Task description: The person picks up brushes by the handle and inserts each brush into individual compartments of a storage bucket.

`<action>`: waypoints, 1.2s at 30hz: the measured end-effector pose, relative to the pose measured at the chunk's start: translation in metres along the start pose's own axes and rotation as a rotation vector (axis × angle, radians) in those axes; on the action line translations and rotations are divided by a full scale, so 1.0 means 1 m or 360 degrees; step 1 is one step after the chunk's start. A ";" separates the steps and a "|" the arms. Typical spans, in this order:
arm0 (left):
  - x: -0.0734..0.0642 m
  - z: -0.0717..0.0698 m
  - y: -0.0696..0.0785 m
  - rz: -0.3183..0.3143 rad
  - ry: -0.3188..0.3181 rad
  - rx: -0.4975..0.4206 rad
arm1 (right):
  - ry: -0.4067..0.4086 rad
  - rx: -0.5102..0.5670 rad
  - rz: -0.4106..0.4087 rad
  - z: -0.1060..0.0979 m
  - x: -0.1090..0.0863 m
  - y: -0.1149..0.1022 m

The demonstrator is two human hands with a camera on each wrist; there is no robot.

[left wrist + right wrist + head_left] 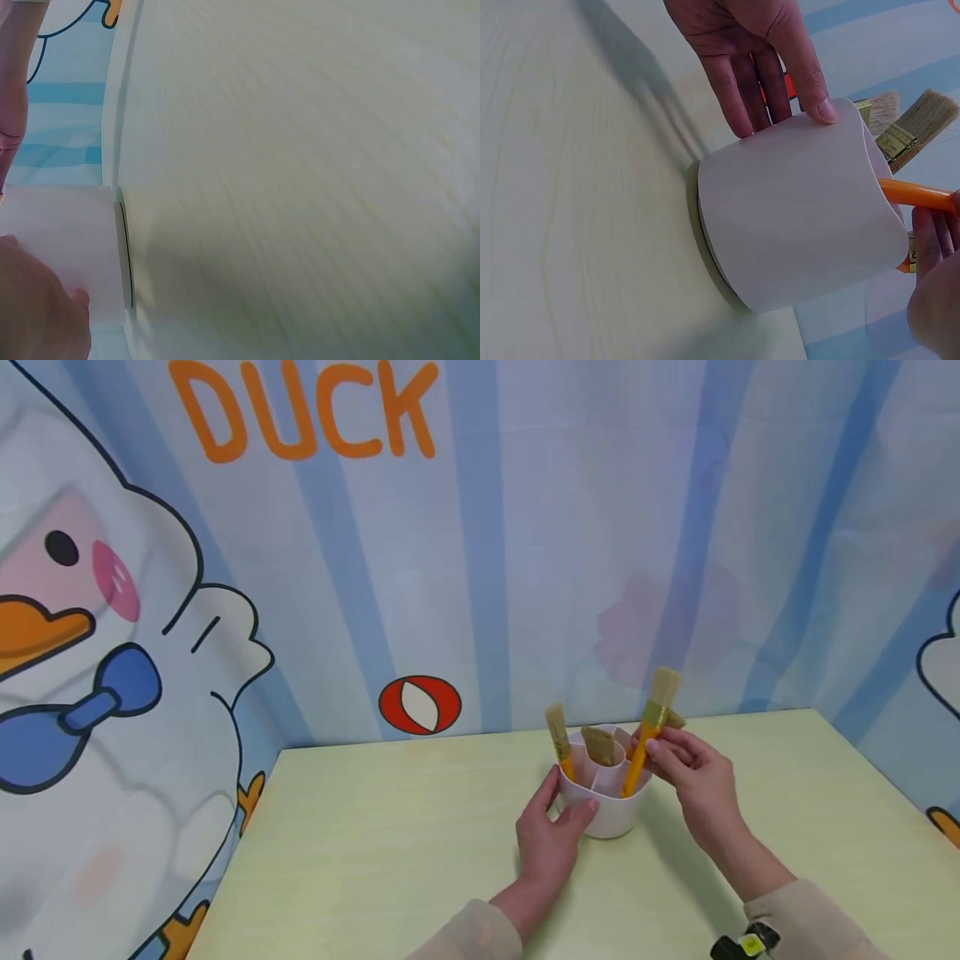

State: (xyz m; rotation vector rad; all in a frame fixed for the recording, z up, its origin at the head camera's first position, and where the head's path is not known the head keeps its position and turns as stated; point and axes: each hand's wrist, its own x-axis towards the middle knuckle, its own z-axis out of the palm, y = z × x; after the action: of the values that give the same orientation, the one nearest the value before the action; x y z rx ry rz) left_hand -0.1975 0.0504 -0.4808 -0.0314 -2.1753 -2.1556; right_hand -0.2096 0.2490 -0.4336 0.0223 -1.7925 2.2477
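A white divided brush holder [611, 817] stands on the table, with a round inner cup and thin partitions inside. My left hand [547, 843] grips its left side, thumb on the front near the rim and fingers around the far left. My right hand [693, 777] pinches the orange handle of a flat paintbrush [652, 718] at the holder's right side. That brush stands bristles up, its handle's lower end inside the holder. Another paintbrush [558, 739] leans in the left compartment, and one with wide bristles [598, 746] sits in the round cup. A further brush [675, 720] shows partly behind my right fingers.
The pale wooden table [360, 843] reaches back to a printed curtain [540, 543] with blue stripes and a duck picture. A black device with a yellow patch [750, 942] sits at my right sleeve.
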 end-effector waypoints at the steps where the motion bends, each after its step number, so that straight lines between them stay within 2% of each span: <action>1: 0.000 0.000 0.000 -0.0009 -0.0002 0.0003 | 0.0001 -0.0009 -0.0003 0.000 -0.002 0.001; 6: 0.000 0.000 0.001 0.0014 -0.0006 0.0017 | 0.0000 -0.0056 -0.0024 -0.001 -0.008 0.004; 10: 0.002 0.000 0.000 0.0024 0.0004 0.0011 | 0.0004 -0.0163 -0.0012 0.000 -0.011 0.005; 15: 0.004 0.001 -0.003 0.0032 0.0000 0.0027 | -0.0024 -0.0416 0.0001 0.001 -0.014 0.004; 18: 0.005 0.002 -0.003 0.0002 -0.0013 0.0028 | -0.0054 -0.0575 -0.0014 0.002 -0.015 0.005; 22: 0.005 0.001 -0.004 0.0002 -0.0019 0.0027 | -0.0074 -0.0726 -0.0022 0.004 -0.015 0.005; 32: 0.010 -0.001 -0.005 0.0061 0.0027 -0.0002 | -0.0168 -0.0906 -0.0214 0.011 -0.009 0.005; 36: 0.012 -0.001 -0.005 0.0063 0.0031 -0.0011 | -0.0192 -0.0936 -0.0209 0.011 -0.008 0.005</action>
State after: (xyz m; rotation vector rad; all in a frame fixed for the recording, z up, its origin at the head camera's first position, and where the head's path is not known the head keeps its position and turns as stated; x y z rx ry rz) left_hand -0.2093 0.0492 -0.4853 -0.0536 -2.1385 -2.1330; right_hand -0.2050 0.2362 -0.4367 0.1581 -2.3679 1.5885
